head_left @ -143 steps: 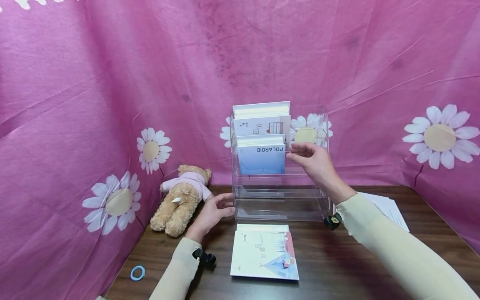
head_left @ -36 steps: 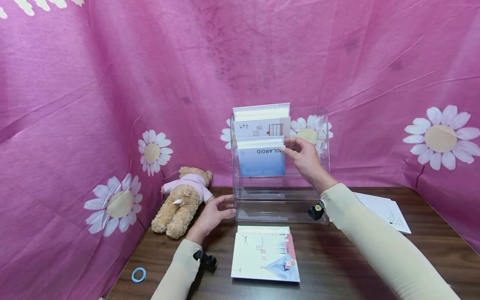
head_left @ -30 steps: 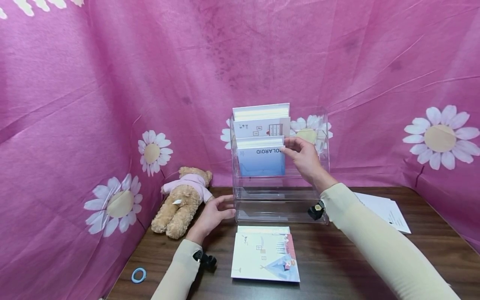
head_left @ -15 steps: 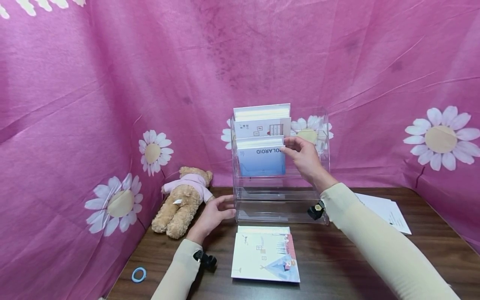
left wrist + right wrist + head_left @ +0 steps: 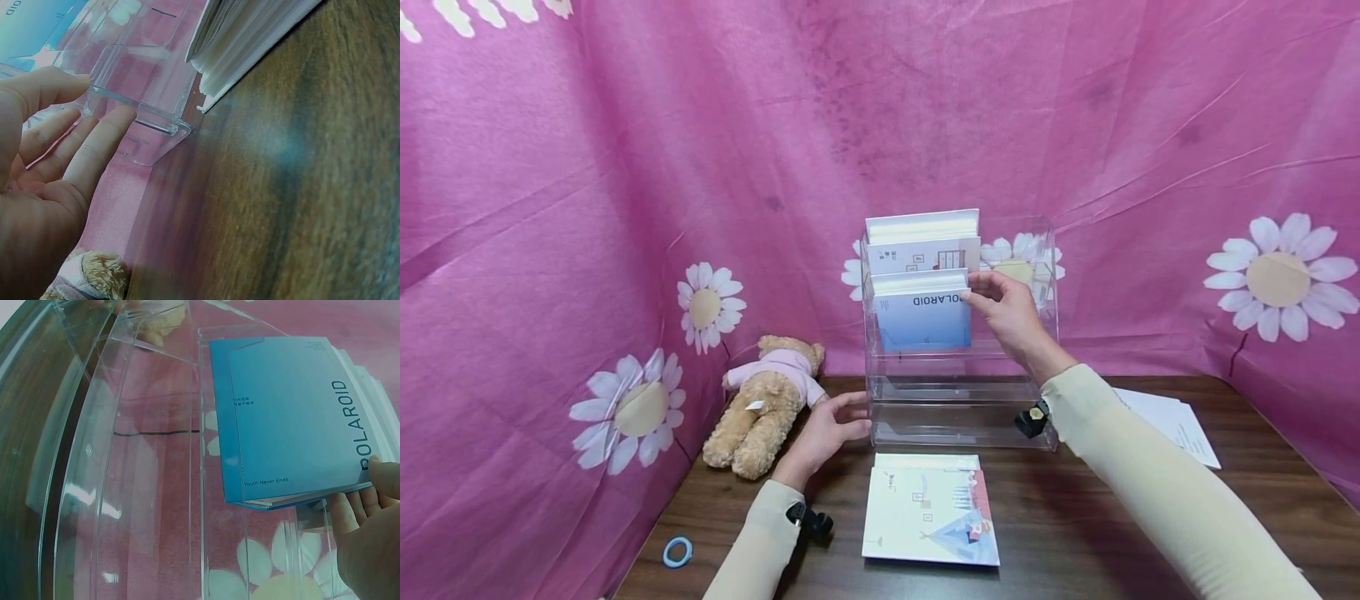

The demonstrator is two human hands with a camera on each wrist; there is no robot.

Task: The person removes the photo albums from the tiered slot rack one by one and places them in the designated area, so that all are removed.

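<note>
So, from the head view we've got the blue album (image 5: pixel 923 325) standing toward the left of an upper tier in the clear rack (image 5: pixel 958 390), our right hand (image 5: pixel 1013 315) pinching its edge, and a cream album (image 5: pixel 901 525) lying on the table (image 5: pixel 1052 517); looks like we're seating the blue one. Left wrist: our left hand (image 5: pixel 53 169) isn't gripping anything, just fairly straight fingers up against the rack, probably steadying it. Right wrist: thumb at the cover's edge, fingers behind; we'd say next calls for letting go gently.
</note>
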